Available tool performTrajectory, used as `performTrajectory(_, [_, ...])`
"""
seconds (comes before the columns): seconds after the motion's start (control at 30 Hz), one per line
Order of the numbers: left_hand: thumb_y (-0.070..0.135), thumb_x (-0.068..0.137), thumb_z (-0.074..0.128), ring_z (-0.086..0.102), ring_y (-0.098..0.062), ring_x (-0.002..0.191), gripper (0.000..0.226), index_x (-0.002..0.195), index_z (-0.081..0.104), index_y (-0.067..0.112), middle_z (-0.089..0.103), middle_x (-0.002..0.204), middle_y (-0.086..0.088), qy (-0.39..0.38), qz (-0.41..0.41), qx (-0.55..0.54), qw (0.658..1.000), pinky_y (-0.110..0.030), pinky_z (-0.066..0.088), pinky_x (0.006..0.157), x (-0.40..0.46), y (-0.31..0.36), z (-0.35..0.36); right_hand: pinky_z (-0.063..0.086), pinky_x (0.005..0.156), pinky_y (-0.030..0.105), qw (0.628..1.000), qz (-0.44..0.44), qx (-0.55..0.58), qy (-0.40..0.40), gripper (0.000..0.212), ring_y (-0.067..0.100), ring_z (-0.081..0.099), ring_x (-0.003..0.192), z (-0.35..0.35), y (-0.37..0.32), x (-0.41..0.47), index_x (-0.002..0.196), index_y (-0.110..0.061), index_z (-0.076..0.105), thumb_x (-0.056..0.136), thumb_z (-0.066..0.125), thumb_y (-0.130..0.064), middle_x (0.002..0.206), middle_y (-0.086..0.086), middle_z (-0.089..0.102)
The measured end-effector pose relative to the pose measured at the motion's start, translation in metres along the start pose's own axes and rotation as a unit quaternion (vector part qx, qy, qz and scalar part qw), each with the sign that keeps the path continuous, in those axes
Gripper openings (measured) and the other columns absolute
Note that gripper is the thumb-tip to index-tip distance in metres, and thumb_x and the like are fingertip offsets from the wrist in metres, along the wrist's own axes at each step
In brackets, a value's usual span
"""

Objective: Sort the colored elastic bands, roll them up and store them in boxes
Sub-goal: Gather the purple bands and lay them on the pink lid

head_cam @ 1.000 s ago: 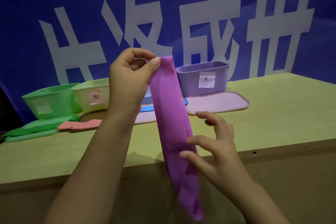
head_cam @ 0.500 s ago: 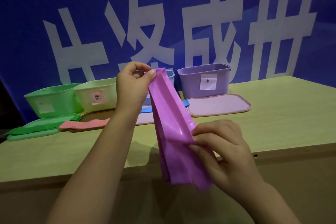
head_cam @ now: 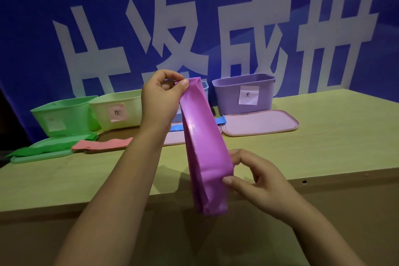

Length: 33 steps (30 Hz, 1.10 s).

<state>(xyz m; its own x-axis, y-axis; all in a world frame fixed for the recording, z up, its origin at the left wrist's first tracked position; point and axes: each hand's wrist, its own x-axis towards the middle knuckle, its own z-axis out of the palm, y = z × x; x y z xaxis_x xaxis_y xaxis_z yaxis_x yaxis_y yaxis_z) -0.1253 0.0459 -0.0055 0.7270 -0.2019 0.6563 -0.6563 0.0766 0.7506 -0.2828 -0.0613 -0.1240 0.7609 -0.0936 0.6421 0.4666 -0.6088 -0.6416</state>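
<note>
Purple elastic band [head_cam: 205,147], folded double and hanging lengthwise in the air above the near edge of the table [head_cam: 323,147], head view. The left hand [head_cam: 160,101] grips the band's upper end — thumb tip pressed on the front face, the other fingers curled behind it. The right hand [head_cam: 257,181] pinches the band's right edge near the lower end between thumb and forefinger, the remaining fingers loosely bent; the folded bottom hangs just below this pinch. On the table behind stand four boxes in a row: a green box [head_cam: 64,116], a pale yellow-green box [head_cam: 118,110], a blue box [head_cam: 205,90] mostly hidden by the hand and band, and a purple box [head_cam: 244,93] — three of them show paper labels. A pink lid [head_cam: 261,123] lies in front of the purple box. A green band [head_cam: 43,149] rests on a green lid [head_cam: 41,155], a pink band [head_cam: 103,143] lies beside it, and a blue band [head_cam: 220,120] shows behind the purple one.
</note>
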Motion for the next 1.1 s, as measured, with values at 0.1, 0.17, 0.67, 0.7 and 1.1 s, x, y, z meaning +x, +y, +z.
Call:
performTrajectory(0.1, [0.013, 0.086, 0.066, 0.063, -0.009, 0.080, 0.017, 0.083, 0.059, 0.028, 0.064, 0.083, 0.008, -0.003, -0.011, 0.000, 1.000, -0.024, 0.056, 0.072, 0.003, -0.001, -0.002, 0.046, 0.079, 0.033, 0.994, -0.072, -0.075, 0.040, 0.010, 0.009, 0.056, 0.094, 0.004, 0.001, -0.003, 0.081, -0.030, 0.052, 0.081, 0.062, -0.031, 0.093, -0.016, 0.057])
performTrajectory(0.17, [0.012, 0.086, 0.066, 0.063, -0.009, 0.081, 0.017, 0.083, 0.059, 0.027, 0.063, 0.083, 0.008, -0.007, -0.014, 0.003, 1.000, -0.025, 0.056, 0.073, 0.003, -0.001, -0.001, 0.048, 0.074, 0.032, 1.000, -0.013, -0.020, -0.012, 0.009, 0.012, 0.054, 0.089, 0.005, -0.002, -0.004, 0.082, -0.029, 0.050, 0.085, 0.057, -0.035, 0.089, -0.012, 0.057])
performTrajectory(0.67, [0.013, 0.086, 0.066, 0.064, -0.011, 0.083, 0.010, 0.091, 0.061, 0.021, 0.065, 0.086, 0.003, 0.020, 0.013, -0.026, 0.999, -0.024, 0.054, 0.075, 0.009, -0.002, -0.005, 0.046, 0.082, 0.035, 0.998, -0.035, -0.044, 0.021, 0.013, 0.009, 0.055, 0.095, 0.022, 0.013, -0.010, 0.081, -0.025, 0.050, 0.079, 0.063, -0.028, 0.095, -0.016, 0.056])
performTrajectory(0.7, [0.012, 0.086, 0.066, 0.063, -0.011, 0.083, 0.010, 0.092, 0.061, 0.019, 0.065, 0.086, 0.003, 0.027, 0.004, -0.030, 0.999, -0.025, 0.054, 0.075, 0.011, -0.003, -0.007, 0.044, 0.082, 0.033, 0.997, -0.038, -0.066, 0.022, 0.013, 0.007, 0.054, 0.092, 0.023, 0.014, -0.011, 0.080, -0.030, 0.049, 0.080, 0.062, -0.030, 0.091, -0.016, 0.055])
performTrajectory(1.1, [0.010, 0.085, 0.065, 0.064, -0.014, 0.085, 0.015, 0.084, 0.060, 0.024, 0.065, 0.085, 0.002, 0.032, -0.007, -0.027, 0.999, -0.039, 0.056, 0.084, 0.021, -0.005, -0.016, 0.040, 0.069, 0.023, 0.977, 0.106, 0.167, -0.083, 0.010, 0.006, 0.046, 0.073, 0.026, 0.018, -0.021, 0.087, -0.028, 0.046, 0.089, 0.051, -0.037, 0.077, -0.012, 0.049])
